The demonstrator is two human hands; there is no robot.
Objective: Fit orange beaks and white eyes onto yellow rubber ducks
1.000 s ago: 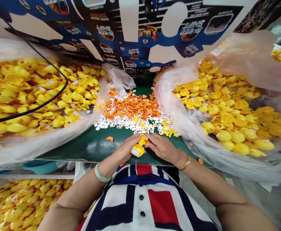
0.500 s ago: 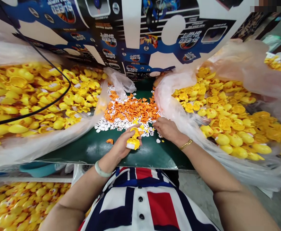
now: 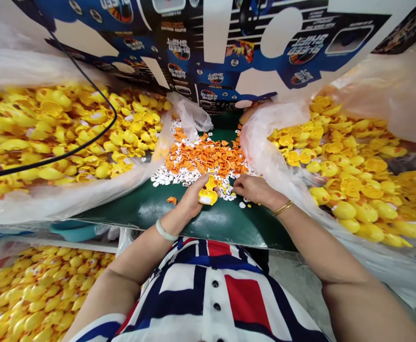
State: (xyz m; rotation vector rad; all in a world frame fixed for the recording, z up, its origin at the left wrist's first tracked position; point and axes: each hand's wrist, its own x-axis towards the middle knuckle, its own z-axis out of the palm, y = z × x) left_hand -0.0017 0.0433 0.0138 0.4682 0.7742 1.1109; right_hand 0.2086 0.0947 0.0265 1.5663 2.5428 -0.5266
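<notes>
My left hand is shut on a yellow rubber duck, which is partly hidden by my fingers and has a pale patch at its near end. The duck sits at the near edge of a heap of small white pieces and orange duck-bill pieces. My right hand lies apart from the duck, its fingertips by the white pieces, with nothing visible in it. One orange piece lies alone on the green work table.
Plastic-lined bins of yellow duck parts rise left and right of the table. More ducks lie below left, beside a teal basin. A blue printed carton stands beyond the table, and a black cable crosses the left bin.
My right hand has moved off the duck, out to the right and toward the heap. My left hand has carried the duck farther from me, and the view has shifted slightly.
</notes>
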